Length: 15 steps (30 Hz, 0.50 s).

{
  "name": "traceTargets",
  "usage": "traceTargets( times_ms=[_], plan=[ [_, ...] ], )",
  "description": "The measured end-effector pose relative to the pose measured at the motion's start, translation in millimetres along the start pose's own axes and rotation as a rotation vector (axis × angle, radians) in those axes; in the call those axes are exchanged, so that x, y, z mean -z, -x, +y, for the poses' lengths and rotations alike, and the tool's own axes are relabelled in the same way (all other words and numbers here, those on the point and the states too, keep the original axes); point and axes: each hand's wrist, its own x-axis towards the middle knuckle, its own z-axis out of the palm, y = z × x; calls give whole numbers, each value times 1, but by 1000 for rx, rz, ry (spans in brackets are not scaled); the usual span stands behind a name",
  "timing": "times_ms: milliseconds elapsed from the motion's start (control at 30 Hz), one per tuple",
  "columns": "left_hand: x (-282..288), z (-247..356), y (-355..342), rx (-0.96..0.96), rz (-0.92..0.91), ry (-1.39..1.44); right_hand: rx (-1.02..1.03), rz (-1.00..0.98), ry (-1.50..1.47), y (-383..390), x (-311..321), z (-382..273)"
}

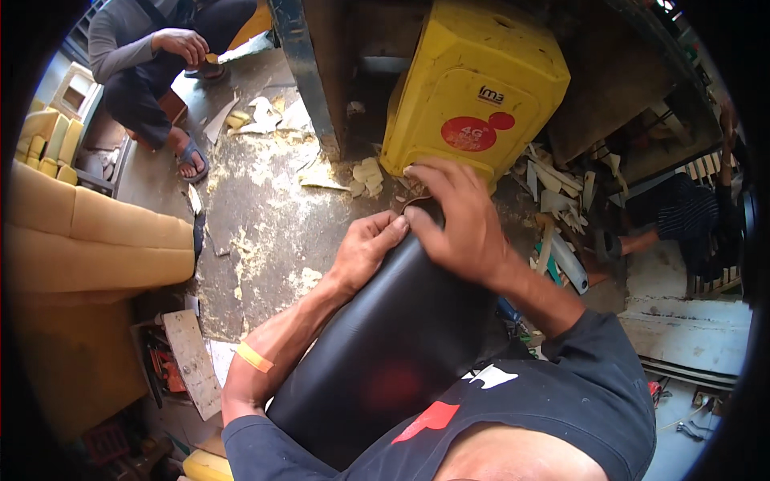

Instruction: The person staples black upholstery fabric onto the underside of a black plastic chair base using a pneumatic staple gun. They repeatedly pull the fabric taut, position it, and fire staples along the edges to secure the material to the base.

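Observation:
A long padded seat (361, 345) in smooth black vinyl lies across my lap, slanting away from me. At its far end my left hand (365, 248) is closed, thumb and fingers pinching the edge of the cover. My right hand (465, 220) arches over the same end from the right, its thumb against the vinyl close to my left thumb and its fingers curved forward. A thin brownish edge (415, 200) shows between the hands. The right palm hides part of the seat's end, and the seat's underside is out of sight.
Just beyond my hands stands a yellow plastic stool (481, 88). Foam scraps (277, 116) litter the floor. Tan upholstered padding (104, 232) and an open box with tools (184, 361) are at left. Another person (152, 72) sits far left; someone's leg (642, 240) shows at right.

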Motion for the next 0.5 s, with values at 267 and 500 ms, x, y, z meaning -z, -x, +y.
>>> traceTargets(
  times_ms=[267, 500],
  plan=[
    [-18, -26, -3, -60, 285, 60, 314, -271, -10, 84, -6, -59],
    [-19, 20, 20, -132, 598, -589, 386, -350, -22, 43, 0, -50]
  ],
)
